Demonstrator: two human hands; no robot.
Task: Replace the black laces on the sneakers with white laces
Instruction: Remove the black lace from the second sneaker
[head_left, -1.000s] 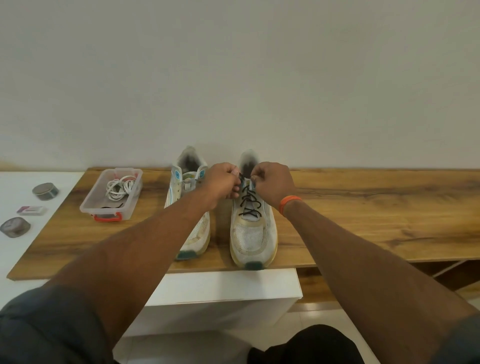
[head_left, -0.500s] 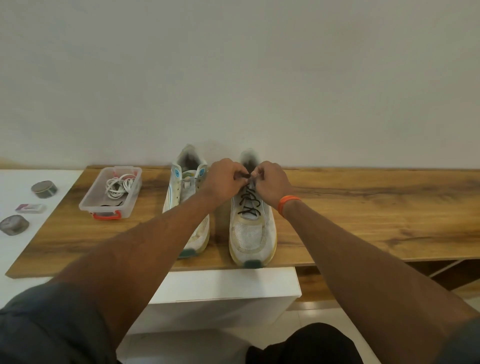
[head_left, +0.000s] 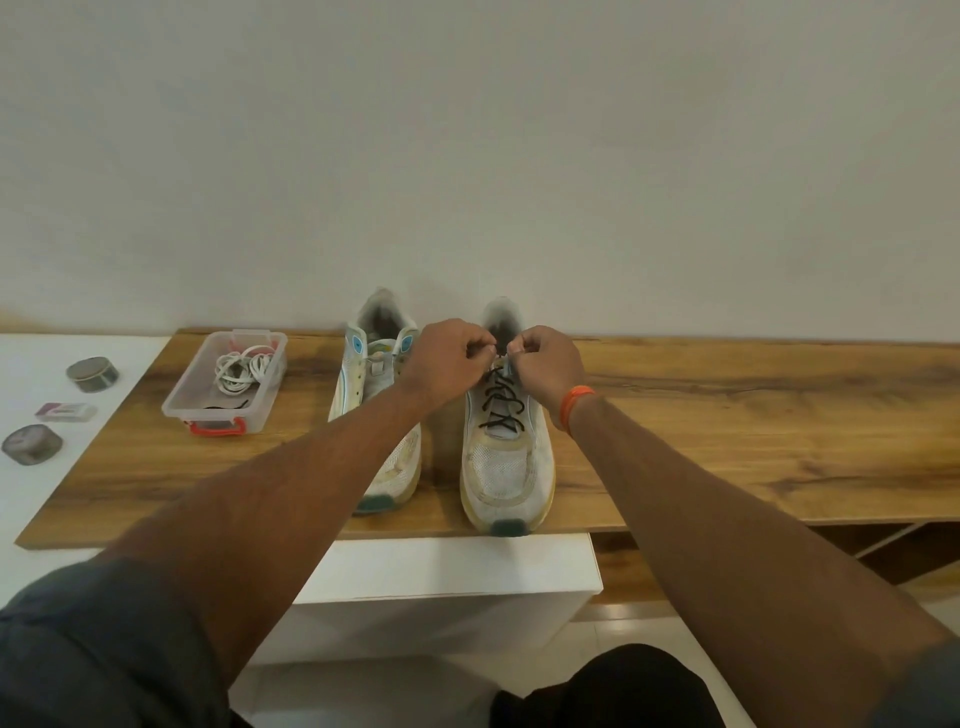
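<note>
On the table (head_left: 727, 441), the right sneaker (head_left: 506, 467) near me keeps its black lace (head_left: 500, 402), so I should pull gently at the top, where my left hand (head_left: 449, 366) and right hand (head_left: 545, 366) each pinch it, white laces (head_left: 240, 370) waiting in the far box (head_left: 182, 400).

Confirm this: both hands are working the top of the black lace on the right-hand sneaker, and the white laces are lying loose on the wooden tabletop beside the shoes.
Not quite. The head view shows the white laces coiled inside the clear plastic box, not loose on the wooden tabletop. The rest holds: left hand and right hand work the black lace on the right-hand sneaker.
</note>
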